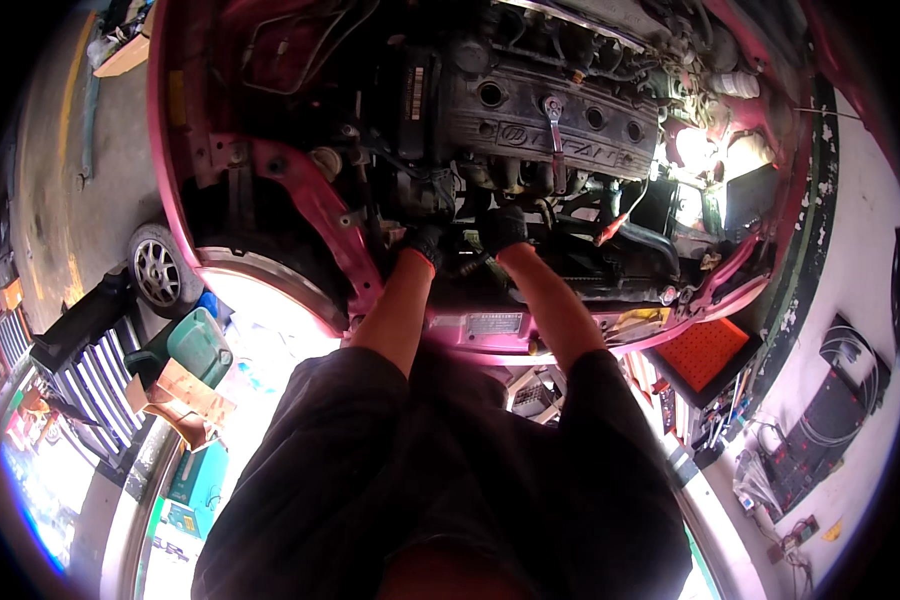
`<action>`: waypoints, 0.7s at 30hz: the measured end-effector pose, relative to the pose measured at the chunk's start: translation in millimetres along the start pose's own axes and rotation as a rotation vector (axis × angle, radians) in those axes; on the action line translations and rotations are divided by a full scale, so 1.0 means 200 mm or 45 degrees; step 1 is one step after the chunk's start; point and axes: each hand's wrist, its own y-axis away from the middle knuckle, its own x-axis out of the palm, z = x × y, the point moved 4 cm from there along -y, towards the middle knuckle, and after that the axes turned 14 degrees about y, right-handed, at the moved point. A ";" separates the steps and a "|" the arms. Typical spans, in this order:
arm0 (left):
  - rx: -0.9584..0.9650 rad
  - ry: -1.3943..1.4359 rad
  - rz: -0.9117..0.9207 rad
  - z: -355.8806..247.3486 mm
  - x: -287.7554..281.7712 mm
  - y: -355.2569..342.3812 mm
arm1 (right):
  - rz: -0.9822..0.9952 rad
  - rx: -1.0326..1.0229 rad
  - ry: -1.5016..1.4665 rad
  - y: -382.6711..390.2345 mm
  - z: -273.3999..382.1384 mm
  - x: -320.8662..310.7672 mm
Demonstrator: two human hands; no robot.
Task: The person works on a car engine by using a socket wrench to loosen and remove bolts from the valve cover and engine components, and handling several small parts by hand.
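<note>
Both hands wear dark gloves and reach down into the front of an open engine bay. My left hand [425,243], with an orange cuff, is beside the inner fender, low in front of the engine. My right hand [503,228] lies just to its right, close under the exhaust side of the engine. Shadow and dark parts hide the fingers of both. A dark ribbed piece [470,265] shows between the hands; whether either touches it is unclear. Above them, a ratchet wrench [556,140] stands across the dark valve cover [510,128], its head at a round hole.
Pink bodywork [315,190] frames the bay. A black hose [650,245] and an orange-handled tool [610,230] are right of my hands, near a bright lamp [694,148]. An orange-topped tray [705,355] stands at the right. A wheel [160,268] and a cardboard box [185,398] are at the left.
</note>
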 end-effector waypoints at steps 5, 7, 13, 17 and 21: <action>-0.089 0.035 -0.029 0.05 0.05 0.09 | -0.048 -0.272 0.182 0.06 0.11 -0.34; -0.138 0.033 -0.013 0.06 0.08 0.10 | -0.529 -0.140 0.073 0.09 0.15 -0.62; -0.047 0.049 -0.001 -0.01 -0.07 0.01 | 0.166 -0.546 0.321 0.08 0.31 -0.79; 0.010 0.054 -0.018 -0.02 -0.09 -0.01 | 0.048 -0.486 0.206 0.08 0.33 -0.69; 0.004 0.090 -0.018 -0.03 -0.19 -0.05 | -0.402 -0.229 0.188 0.14 0.07 -0.52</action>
